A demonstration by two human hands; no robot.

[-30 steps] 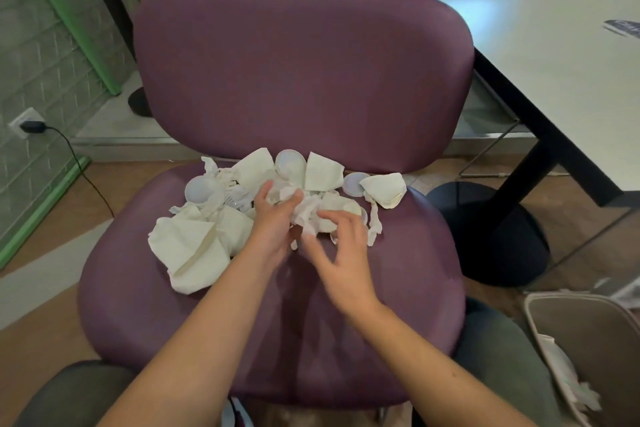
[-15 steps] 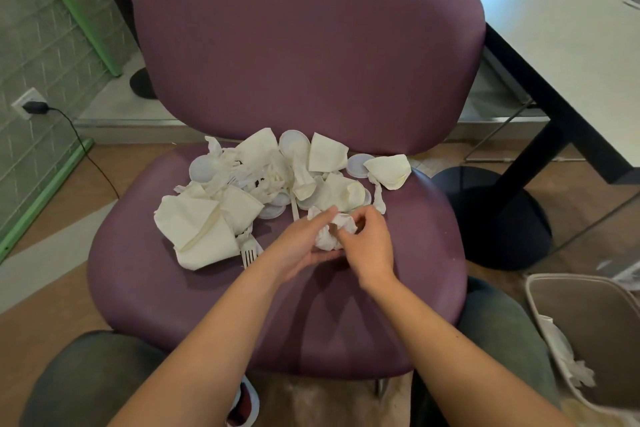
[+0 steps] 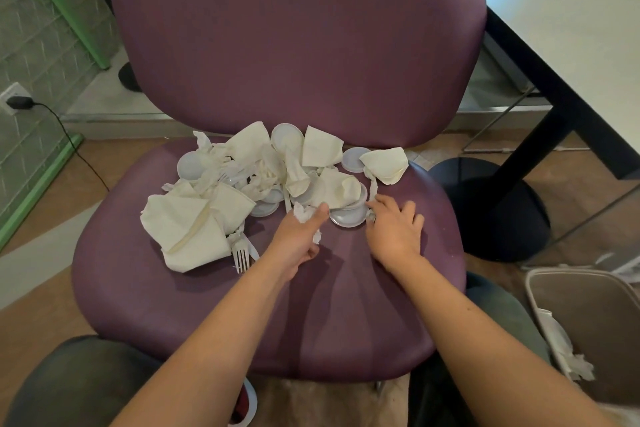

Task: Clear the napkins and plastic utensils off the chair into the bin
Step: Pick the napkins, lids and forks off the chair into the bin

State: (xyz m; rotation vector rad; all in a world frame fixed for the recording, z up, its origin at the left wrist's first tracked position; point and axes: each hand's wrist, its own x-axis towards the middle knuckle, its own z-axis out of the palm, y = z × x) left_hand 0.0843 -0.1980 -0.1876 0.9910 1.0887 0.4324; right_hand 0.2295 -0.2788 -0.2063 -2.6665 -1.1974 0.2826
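A heap of crumpled white napkins (image 3: 194, 222), round plastic lids (image 3: 348, 217) and a plastic fork (image 3: 241, 255) lies on the purple chair seat (image 3: 173, 295). My left hand (image 3: 298, 236) is closed around a small crumpled napkin wad (image 3: 303, 213) at the heap's near edge. My right hand (image 3: 394, 229) rests on the seat just right of a round lid, fingers spread, fingertips touching a thin napkin strip (image 3: 372, 191). The bin (image 3: 588, 319) stands on the floor at lower right with paper inside it.
A white table (image 3: 571, 28) with a black pedestal base (image 3: 498, 211) stands to the right of the chair. The chair backrest (image 3: 298, 38) rises behind the heap. A plug and cable (image 3: 52, 114) hang at the left wall. My knees show below the seat.
Both hands came together at the heap's near edge with a small wad, then parted. The left hand now holds the wad alone; the right hand moved right beside the lid.
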